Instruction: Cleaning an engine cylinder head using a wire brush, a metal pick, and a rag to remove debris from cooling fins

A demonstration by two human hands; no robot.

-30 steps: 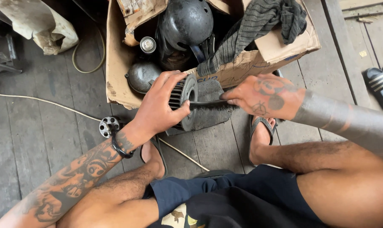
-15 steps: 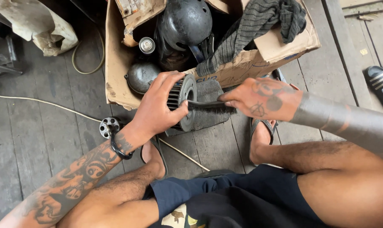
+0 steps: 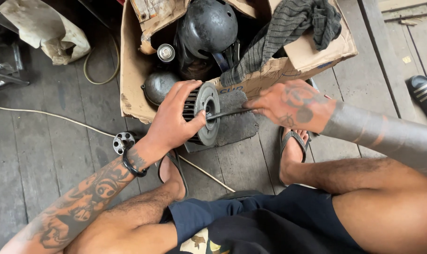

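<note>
My left hand point(image 3: 173, 120) grips a round, finned metal rotor point(image 3: 203, 112), holding it on edge over a dark grey block point(image 3: 237, 123) on the plank floor. My right hand point(image 3: 295, 104) is closed on a thin dark tool point(image 3: 227, 113) whose tip sits in the rotor's centre hole. Both hands are just in front of a torn cardboard box point(image 3: 133, 70). My knees and sandalled feet frame the work from below.
The box holds a black dome-shaped housing point(image 3: 207, 26), a grey round part point(image 3: 158, 86), a small can point(image 3: 166, 52) and a grey cloth point(image 3: 288, 28). A small perforated metal disc point(image 3: 123, 142) lies by my left wrist. A white cord point(image 3: 48, 115) crosses the floor; a sandal point(image 3: 425, 94) lies right.
The hands, rotor and tool have kept almost the same pose. My left thumb has shifted slightly on the rotor's face.
</note>
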